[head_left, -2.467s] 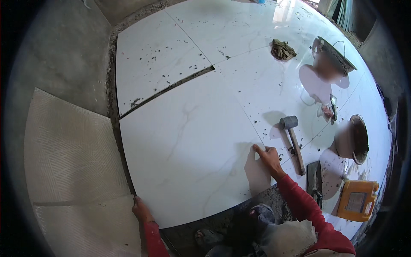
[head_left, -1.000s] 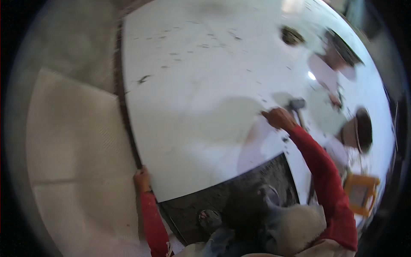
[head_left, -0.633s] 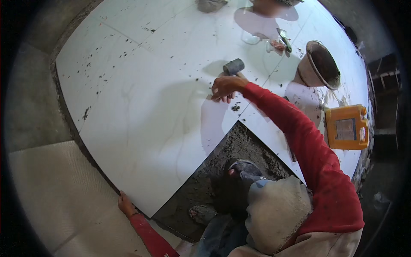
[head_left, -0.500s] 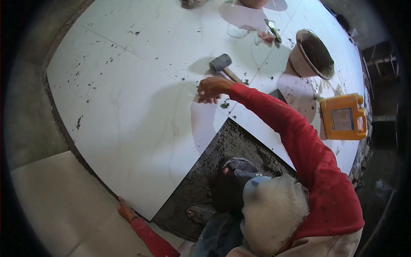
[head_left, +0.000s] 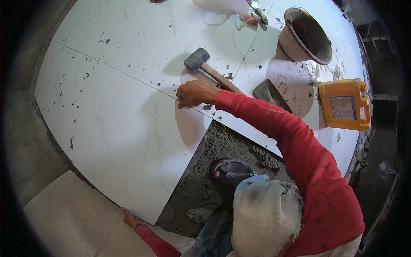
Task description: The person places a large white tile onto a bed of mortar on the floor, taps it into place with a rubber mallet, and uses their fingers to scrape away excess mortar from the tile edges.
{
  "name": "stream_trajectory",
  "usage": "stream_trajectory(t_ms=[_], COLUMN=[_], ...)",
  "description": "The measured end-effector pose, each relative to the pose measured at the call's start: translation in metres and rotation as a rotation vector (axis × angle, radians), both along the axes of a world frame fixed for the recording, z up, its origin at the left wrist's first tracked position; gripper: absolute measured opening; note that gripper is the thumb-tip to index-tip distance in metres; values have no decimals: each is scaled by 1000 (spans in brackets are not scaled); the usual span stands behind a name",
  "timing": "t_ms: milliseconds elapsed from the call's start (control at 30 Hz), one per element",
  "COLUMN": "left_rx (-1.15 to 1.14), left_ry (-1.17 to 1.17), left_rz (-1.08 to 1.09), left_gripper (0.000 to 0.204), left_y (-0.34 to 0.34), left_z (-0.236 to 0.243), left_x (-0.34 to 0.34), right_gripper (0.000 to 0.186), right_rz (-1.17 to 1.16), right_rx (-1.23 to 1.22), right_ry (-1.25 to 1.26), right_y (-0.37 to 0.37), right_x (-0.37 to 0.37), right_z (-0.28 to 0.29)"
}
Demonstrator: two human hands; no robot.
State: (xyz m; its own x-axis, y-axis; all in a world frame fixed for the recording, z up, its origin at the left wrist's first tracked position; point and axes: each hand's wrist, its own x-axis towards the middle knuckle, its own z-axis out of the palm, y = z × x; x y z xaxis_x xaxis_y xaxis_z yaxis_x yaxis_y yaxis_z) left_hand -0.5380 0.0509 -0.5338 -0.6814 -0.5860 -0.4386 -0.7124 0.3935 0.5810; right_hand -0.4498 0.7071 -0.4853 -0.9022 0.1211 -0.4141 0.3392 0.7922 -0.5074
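My left hand, fingers stretched out, rests against the outer edge of a large white marbled floor tile, close to its near corner. At the tile's far side, my right hand is held with curled, closed fingers over the dark seam; whatever they hold, if anything, is hidden. Just beyond it lies a rubber mallet with a black head and wooden handle. A flat grey metal blade lies beyond my right sleeve, which partly covers the mallet's handle end.
Wet grey mortar borders the tile, with sandalled feet on it. A mortar-stained bucket and a yellow jerrycan stand at right. A green-handled tool lies near the top. Mortar crumbs dot the tiles.
The view has shifted, so most things sit further left and higher. My right hand has drawn slightly nearer with its fingers closed up. The seam shows darker, and more of the metal blade shows.
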Motion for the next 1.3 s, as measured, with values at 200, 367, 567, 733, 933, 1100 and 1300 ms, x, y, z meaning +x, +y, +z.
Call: stream_trajectory(t_ms=[200,367,567,733,933,1100,1300], left_rx=[84,-77,-10,-222,-499,-812,-893], left_ry=[58,-46,-34,-14,93,-76,123], left_rz=[-30,-66,-69,-132,-154,-268,-344], left_gripper=[58,40,44,54,63,80,75], left_y=[28,56,57,53,75,100,108], left_z=[22,40,46,51,49,24,2], left_x=[11,10,10,24,31,34,32], right_gripper=[31,35,42,38,48,68,77], right_rz=[-87,-109,-132,-26,107,85,173], right_rx=[-53,14,122,361,159,98,257], right_ry=[-31,-44,-133,379,579,914,606], right_y=[-3,-9,-9,-73,-170,-204,-231], right_x=[27,26,15,-8,-50,-132,-152], right_z=[-2,-6,6,6,9,49,13])
